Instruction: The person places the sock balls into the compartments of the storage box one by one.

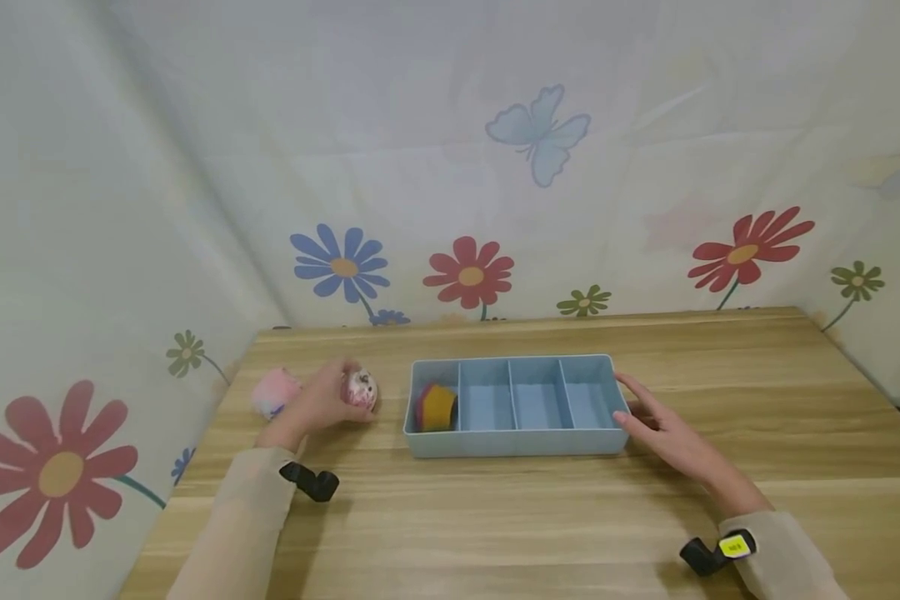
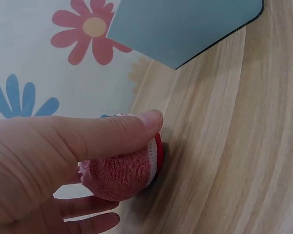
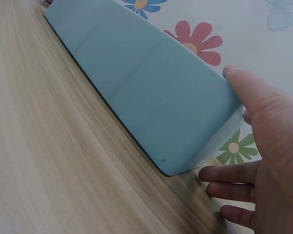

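Observation:
My left hand (image 1: 322,402) grips a rolled-up sock (image 1: 362,390), white with dark and pink marks, left of the box. In the left wrist view the thumb lies over this sock (image 2: 119,178), which shows a pink-red terry surface and a white and red edge. My right hand (image 1: 663,433) touches the right end of a light blue four-compartment box (image 1: 517,443), thumb at its rim and the lower fingers extended. A yellow and maroon rolled sock (image 1: 437,408) sits in the leftmost compartment. Close behind the left wrist lies a pale pink and blue rolled bundle (image 1: 276,392).
The wood-grain table (image 1: 495,517) ends at a white curtain (image 1: 420,183) printed with flowers and a butterfly. That curtain also hangs along the left side. Black wrist cameras (image 1: 311,482) are strapped at both sleeves.

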Available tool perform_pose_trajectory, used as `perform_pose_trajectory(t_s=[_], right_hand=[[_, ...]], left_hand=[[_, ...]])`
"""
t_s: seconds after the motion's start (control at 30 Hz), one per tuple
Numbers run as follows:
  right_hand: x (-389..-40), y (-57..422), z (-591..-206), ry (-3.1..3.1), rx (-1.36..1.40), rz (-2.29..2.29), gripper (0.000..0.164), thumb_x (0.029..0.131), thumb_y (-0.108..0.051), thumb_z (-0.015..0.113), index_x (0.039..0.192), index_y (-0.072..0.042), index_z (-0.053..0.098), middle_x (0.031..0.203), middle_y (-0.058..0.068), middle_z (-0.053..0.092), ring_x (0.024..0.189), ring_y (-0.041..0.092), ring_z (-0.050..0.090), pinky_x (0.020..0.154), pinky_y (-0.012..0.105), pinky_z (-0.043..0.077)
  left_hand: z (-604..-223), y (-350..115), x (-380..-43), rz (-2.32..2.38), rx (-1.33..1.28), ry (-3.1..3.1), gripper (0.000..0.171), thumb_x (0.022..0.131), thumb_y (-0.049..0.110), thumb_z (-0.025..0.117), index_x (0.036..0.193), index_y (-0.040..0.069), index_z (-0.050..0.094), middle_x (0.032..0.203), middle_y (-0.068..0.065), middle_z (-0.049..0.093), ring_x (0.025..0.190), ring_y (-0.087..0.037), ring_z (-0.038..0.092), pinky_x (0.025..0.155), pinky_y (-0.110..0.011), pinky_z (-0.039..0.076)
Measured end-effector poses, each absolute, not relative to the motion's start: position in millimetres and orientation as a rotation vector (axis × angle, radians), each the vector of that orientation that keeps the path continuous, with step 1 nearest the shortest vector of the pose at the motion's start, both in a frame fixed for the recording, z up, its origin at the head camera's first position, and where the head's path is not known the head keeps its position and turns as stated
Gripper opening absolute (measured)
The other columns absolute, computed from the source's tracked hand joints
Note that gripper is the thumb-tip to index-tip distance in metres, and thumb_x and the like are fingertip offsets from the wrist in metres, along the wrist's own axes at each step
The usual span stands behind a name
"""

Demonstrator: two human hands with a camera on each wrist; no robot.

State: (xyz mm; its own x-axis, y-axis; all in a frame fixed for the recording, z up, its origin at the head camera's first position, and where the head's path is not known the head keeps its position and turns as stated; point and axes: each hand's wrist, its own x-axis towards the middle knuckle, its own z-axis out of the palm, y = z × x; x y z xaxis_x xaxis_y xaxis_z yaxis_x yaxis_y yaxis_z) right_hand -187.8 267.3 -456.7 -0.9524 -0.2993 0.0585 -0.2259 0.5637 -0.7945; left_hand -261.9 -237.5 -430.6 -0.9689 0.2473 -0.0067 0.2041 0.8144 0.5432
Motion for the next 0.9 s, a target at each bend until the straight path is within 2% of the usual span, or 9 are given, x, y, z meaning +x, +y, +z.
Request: perform_pose_trajectory(t_s=[0.2,0.57,0.9], right_hand=[[-187.2,267.6,-454.2,2.714,-0.457,-1.349,0.063,0.096,-0.029,0.051,0.149,-0.025,0.018,0.117,0.02,0.053,0.106,0.033,0.052,0.088,0.054,0.041],[-186.7,267.0,-455.2,2.714,-0.472,-1.352,0.063,0.096,-0.028,0.051,0.149,-0.026,0.018,0.114,0.016,0.055,0.103,0.029,0.053,0.086,0.05,0.043],[-186.1,267.3,-455.7,2.714,-0.444,-1.345,0.063,0.096,-0.03,0.051,0.149,-0.026,0.018,0.116,0.017,0.055,0.104,0.03,0.053,0.086,0.052,0.042]], left_hand=[[-430.5,-236.8,-260.8,0.941,0.38,2.888,0.087,0.062,0.029,0.087,0.129,0.001,0.04,0.123,-0.019,0.048,0.109,-0.033,0.048,0.093,-0.05,0.038],[-430.8,-238.7,-258.6,0.968,0.363,2.84,0.09,0.062,0.028,0.087,0.134,0.003,0.04,0.128,-0.017,0.046,0.111,-0.032,0.046,0.096,-0.051,0.036],[-432.3,-237.7,-258.7,0.963,0.376,2.826,0.083,0.059,0.028,0.089,0.125,0.008,0.043,0.113,-0.011,0.051,0.1,-0.027,0.05,0.087,-0.045,0.042]])
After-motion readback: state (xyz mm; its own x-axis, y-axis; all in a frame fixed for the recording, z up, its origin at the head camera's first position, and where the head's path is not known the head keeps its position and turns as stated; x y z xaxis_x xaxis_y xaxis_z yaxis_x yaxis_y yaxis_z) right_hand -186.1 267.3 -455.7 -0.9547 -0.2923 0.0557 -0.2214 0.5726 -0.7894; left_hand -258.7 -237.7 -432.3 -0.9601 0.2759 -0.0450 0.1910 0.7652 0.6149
